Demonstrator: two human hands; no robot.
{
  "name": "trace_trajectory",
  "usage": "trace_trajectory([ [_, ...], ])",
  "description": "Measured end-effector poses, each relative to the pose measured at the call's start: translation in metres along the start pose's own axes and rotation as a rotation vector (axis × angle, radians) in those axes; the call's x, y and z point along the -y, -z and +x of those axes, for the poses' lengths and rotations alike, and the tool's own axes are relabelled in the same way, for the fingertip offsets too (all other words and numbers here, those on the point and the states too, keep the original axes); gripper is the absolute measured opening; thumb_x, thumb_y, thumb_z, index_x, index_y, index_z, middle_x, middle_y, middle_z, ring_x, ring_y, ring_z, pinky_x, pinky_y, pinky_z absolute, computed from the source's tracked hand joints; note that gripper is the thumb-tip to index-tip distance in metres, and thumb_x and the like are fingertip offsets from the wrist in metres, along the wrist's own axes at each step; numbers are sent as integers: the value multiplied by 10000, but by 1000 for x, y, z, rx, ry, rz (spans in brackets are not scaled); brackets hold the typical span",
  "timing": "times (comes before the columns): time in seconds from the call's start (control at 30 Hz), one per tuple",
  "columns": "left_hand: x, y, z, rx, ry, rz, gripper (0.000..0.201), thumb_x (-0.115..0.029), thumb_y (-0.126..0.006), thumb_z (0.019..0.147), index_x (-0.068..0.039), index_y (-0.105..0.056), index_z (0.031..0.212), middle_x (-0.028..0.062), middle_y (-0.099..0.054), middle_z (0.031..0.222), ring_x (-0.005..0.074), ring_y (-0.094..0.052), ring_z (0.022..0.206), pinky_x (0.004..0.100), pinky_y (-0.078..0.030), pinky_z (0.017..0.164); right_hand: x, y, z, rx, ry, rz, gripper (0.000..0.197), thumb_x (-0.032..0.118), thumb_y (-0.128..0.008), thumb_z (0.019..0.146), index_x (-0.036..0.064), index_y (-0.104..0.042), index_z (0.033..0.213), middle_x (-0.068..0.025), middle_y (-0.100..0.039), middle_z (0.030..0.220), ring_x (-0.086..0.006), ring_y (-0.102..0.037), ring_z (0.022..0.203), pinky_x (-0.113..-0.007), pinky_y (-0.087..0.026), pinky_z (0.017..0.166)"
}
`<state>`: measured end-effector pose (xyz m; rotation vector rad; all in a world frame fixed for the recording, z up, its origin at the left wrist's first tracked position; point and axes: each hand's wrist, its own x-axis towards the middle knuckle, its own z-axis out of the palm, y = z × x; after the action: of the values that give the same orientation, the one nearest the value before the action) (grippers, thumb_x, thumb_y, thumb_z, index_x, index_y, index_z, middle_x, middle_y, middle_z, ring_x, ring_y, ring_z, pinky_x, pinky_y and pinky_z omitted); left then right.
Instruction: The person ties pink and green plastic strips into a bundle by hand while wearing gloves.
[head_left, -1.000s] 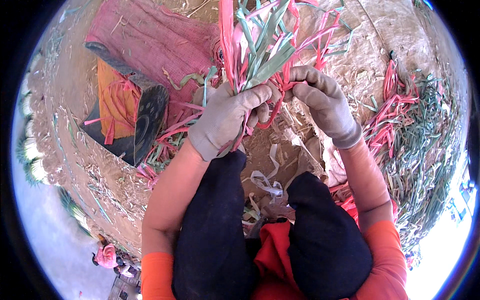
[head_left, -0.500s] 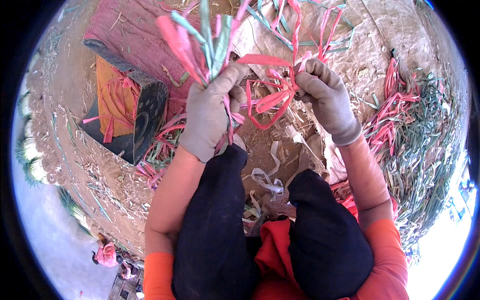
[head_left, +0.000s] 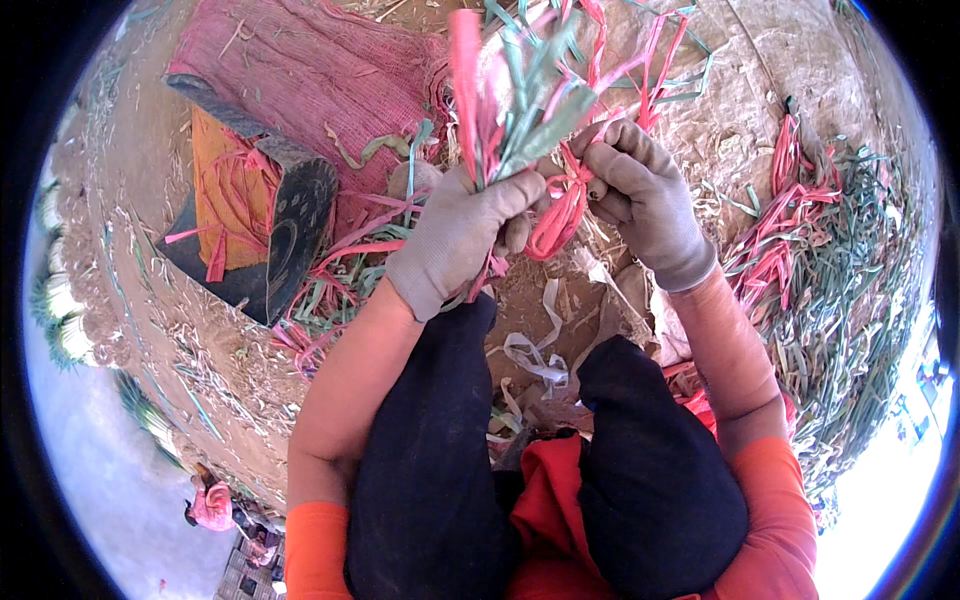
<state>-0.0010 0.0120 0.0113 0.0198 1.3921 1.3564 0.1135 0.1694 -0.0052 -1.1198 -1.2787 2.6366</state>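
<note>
My left hand, in a grey glove, is closed round a bundle of pink and green plastic strips whose loose ends fan out above the fist, partly blurred. In a matching glove, my right hand pinches a looped red strip, its fingertips pressed together. The loops of that strip hang between the two hands, close to the left fingers. Part of the left hand's grip is hidden behind its own knuckles.
To the left, a pink woven sack lies by a dark folded sheet with an orange piece and red strips. Cut green leaves heap up at right, under red strips. A white strip lies between my knees. Another person shows far lower left.
My left hand has moved right with the bundle, closer to my right hand. The wide red loops between the hands have drawn together into a narrow, hanging bunch.
</note>
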Motion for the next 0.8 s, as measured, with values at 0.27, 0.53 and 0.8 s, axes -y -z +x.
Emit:
trace_trajectory([
  [0.27, 5, -8, 1, 14, 99, 51, 174, -153, -608, 880, -65, -517, 1000, -9, -502, 711, 43, -343, 474, 211, -234, 419, -39, 4, 18, -213, 607, -825, 124, 88, -609, 875, 68, -620, 996, -146, -645, 772, -331, -632, 683, -391, -479, 601],
  [0.53, 13, -5, -2, -6, 106, -25, 199, -113, -579, 882, -40, -555, 1066, -28, -496, 719, 35, -369, 520, 210, -267, 454, -57, 20, 44, -387, 691, -1245, 146, 95, -614, 793, 122, -621, 936, -149, -651, 820, -353, -644, 761, -443, -504, 627],
  [0.8, -14, -3, -38, -19, 242, 145, 266, -80, -552, 892, 13, -606, 1135, -8, -578, 856, 54, -503, 684, 176, -441, 601, -16, 227, 72, -719, 280, -1744, 108, 169, -526, 873, 148, -602, 947, -125, -666, 802, -378, -646, 756, -493, -502, 645],
])
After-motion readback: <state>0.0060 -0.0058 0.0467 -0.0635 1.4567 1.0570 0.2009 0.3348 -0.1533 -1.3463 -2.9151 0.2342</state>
